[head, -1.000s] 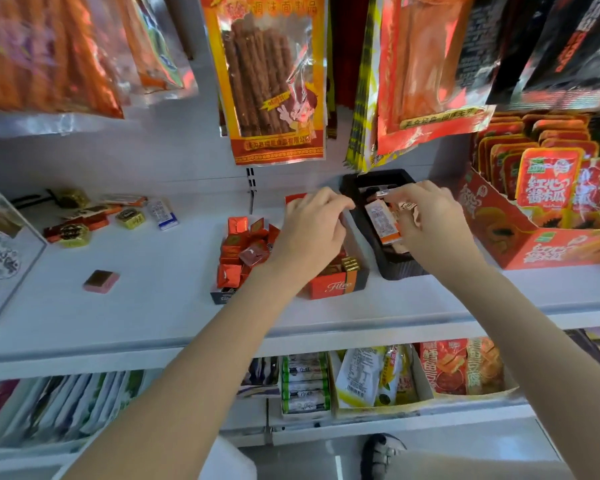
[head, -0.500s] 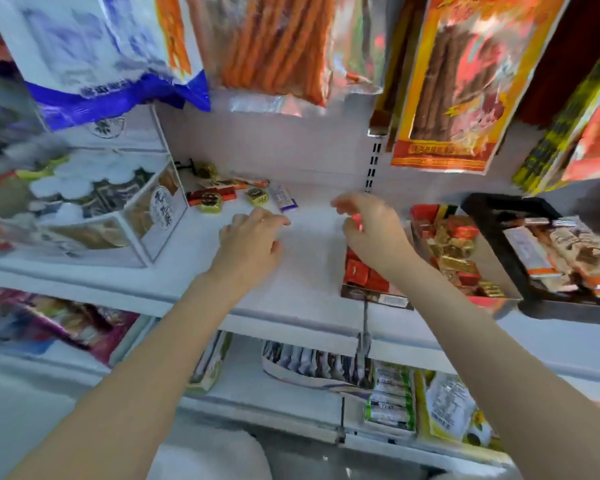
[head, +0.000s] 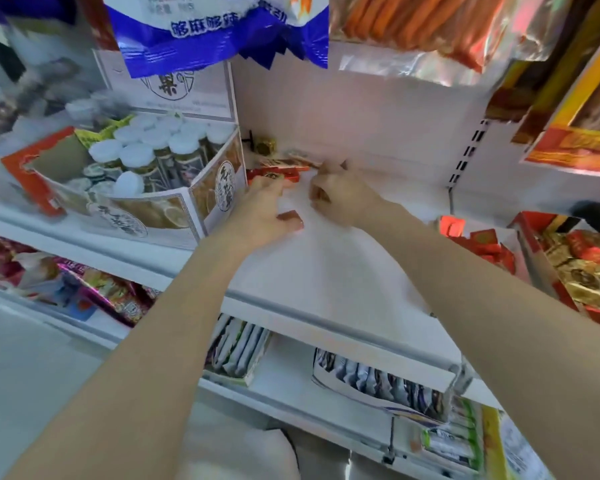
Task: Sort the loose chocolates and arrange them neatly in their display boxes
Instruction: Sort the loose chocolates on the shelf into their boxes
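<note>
Step in hand: collecting the stray chocolates at the back of the white shelf point(head: 326, 271), not yet the boxing part.

Left hand point(head: 260, 216) is palm down on the shelf, fingers reaching onto the red wrapped bars point(head: 278, 173) by the back wall. A small reddish-brown square chocolate point(head: 291, 216) lies right at its thumb, touching or just beside it; can't tell if it's pinched. Fingers look fairly straight, so I read the hand as open and pressing, not gripping.

Right hand point(head: 340, 195) is next to it, fingers curled at the right end of the same bars. Motion blur there. Something reddish shows between the fingers, but whether it actually holds a piece, I cannot tell.

A gold-wrapped chocolate point(head: 265, 145) sits loose further back in the corner, near the tub display box point(head: 201, 188) on the left, which holds white-capped tubs, not chocolate.

Targets are well apart to the right: an open tray of red squares point(head: 482, 244) and a red box with gold and red pieces point(head: 582, 268), partly cut off by the frame edge.

Next move, as I judge it:
- close the grip on bars and square, lift clear of the shelf
- carry right, past the empty stretch
- match by wrapper: red squares to the tray, gold to the red box
- go back for the gold piece in the corner
</note>
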A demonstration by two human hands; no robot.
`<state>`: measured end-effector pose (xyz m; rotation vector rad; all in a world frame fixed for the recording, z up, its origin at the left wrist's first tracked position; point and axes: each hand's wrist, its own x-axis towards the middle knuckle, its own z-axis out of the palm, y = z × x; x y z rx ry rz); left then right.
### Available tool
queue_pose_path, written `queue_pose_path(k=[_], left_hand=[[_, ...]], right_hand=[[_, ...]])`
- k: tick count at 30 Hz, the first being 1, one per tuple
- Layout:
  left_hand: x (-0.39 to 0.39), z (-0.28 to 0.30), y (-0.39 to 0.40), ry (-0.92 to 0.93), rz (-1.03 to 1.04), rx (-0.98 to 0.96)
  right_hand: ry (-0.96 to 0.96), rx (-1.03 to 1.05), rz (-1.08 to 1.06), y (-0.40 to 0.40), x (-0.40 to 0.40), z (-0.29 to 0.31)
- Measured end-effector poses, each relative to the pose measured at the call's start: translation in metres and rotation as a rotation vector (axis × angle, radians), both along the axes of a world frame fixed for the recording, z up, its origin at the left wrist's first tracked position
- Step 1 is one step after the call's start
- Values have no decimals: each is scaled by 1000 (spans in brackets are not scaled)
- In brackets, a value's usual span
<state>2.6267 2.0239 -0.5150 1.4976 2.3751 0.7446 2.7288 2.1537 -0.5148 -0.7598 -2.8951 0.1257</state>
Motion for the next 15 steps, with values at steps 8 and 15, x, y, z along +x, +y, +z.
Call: queue_pose_path(k=[8, 15], left_hand=[[0, -7, 14, 36, -35, -28], [38, 3, 1, 35, -260, 50]], right_hand=[[37, -171, 30, -28, 55, 10], [60, -377, -63, -46, 109, 25]])
